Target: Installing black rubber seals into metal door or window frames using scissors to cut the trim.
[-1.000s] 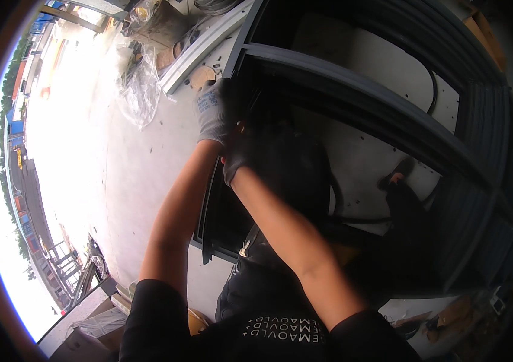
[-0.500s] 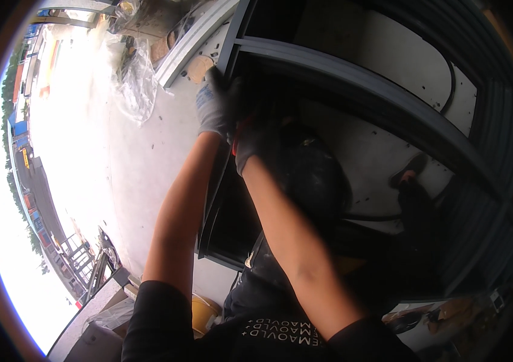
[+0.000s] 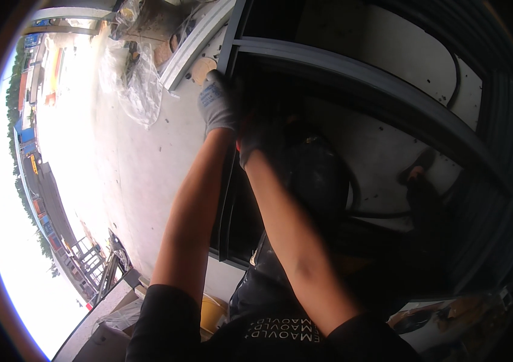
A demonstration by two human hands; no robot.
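My left hand (image 3: 218, 104), in a grey knitted glove with dark coating, is at the left edge of a dark grey metal frame (image 3: 329, 60). Its thumb side shows at the edge, and its fingers curl over into the shadow as if round the frame. Close beside it, lower and to the right, is my right hand (image 3: 259, 134) in a dark glove. Deep shadow inside the frame hides its fingers, so what it holds is not visible. A small red piece (image 3: 239, 145) shows by the right wrist; its kind cannot be made out.
Pale floor (image 3: 141, 169) stretches left, with clear plastic sheeting (image 3: 138, 96) and a light metal bar (image 3: 193, 45) beyond my hands. A black cable (image 3: 380, 215) lies inside the frame. Another person's foot (image 3: 416, 172) is at right. A yellow bucket (image 3: 211, 314) stands near my body.
My left hand has turned a little, its glove back showing more and its thumb less spread. The right hand has shifted slightly right, deeper into shadow. The whole view has moved slightly.
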